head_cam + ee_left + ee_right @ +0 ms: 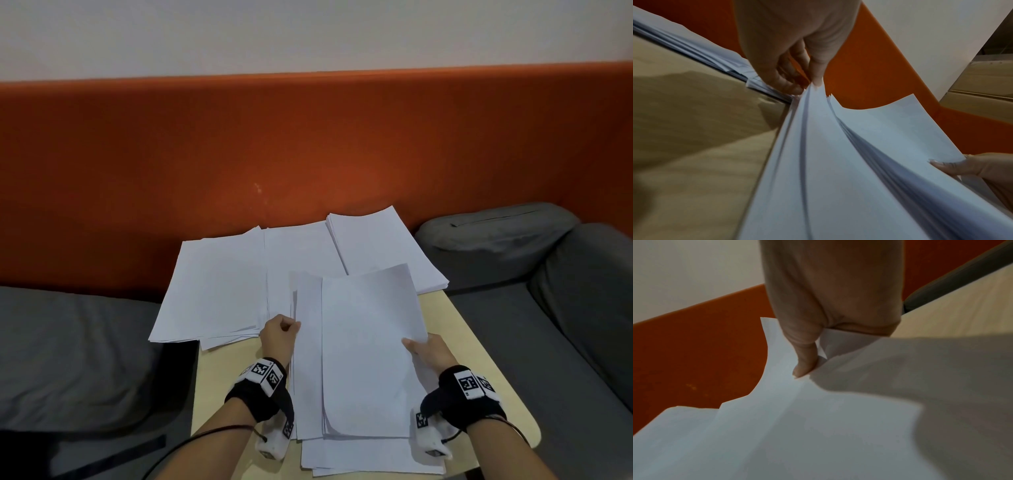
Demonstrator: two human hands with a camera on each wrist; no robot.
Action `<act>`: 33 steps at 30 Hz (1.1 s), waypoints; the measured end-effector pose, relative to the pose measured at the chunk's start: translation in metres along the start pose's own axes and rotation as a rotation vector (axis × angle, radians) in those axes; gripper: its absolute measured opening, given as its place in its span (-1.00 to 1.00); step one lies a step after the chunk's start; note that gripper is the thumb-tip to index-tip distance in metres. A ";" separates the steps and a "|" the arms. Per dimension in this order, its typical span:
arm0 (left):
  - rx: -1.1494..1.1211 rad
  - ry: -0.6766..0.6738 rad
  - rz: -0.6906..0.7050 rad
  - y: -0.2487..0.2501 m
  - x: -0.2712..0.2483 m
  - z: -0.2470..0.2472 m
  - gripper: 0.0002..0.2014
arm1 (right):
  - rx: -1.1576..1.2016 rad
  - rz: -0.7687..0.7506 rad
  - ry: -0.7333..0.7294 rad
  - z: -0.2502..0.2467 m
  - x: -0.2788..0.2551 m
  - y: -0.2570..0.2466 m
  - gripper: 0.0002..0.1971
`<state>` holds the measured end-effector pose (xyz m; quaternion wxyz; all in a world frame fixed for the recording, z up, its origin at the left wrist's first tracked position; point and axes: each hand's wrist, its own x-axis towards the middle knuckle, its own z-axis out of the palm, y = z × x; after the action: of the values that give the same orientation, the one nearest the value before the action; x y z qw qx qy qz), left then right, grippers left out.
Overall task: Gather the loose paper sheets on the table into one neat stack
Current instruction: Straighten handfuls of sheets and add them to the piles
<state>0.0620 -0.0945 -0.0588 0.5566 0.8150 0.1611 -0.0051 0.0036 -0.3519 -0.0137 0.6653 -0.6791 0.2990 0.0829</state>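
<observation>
Several piles of white paper cover a small pale wooden table [479, 346]. A near pile [370, 359] lies between my hands, its right side lifted. My right hand [426, 353] pinches that lifted edge, thumb on top [805, 363], fingers underneath. My left hand [279, 334] is curled at the pile's left edge and pinches it with thumb and fingertip [816, 81]. A wide left pile [212, 291], a middle pile [298, 253] and a neat back-right stack [380, 246] lie further away. More sheets [359, 459] stick out under the near pile at the front.
An orange padded backrest [308, 144] runs behind the table. Grey cushions [582, 291] flank it on the right and a grey seat [68, 349] on the left. Bare tabletop [694, 129] shows by my left wrist.
</observation>
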 end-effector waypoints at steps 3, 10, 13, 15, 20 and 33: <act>-0.026 0.041 0.020 0.001 -0.003 0.000 -0.81 | 0.091 0.031 -0.024 -0.002 0.001 0.002 -0.69; -0.171 -0.316 -0.153 -0.004 -0.010 0.012 -0.60 | 0.063 0.065 -0.045 0.008 0.005 0.011 -0.72; -0.144 -0.424 -0.053 0.004 -0.016 0.011 -0.58 | -0.007 0.027 -0.057 0.024 0.001 0.012 -0.79; -0.148 -0.431 0.022 0.012 -0.016 0.005 -0.53 | -0.021 -0.035 -0.017 0.031 0.003 0.010 -0.81; -0.268 -0.413 0.201 0.043 -0.014 -0.020 -0.46 | 0.271 -0.146 -0.016 0.029 -0.002 -0.014 -0.61; -0.502 -0.207 0.456 0.107 -0.024 -0.053 -0.77 | 0.144 -0.553 -0.098 0.031 -0.030 -0.093 -0.81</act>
<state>0.0588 -0.0876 0.0626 0.7396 0.6631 -0.0859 0.0767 0.0364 -0.3199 0.0780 0.7227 -0.6811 0.0750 -0.0902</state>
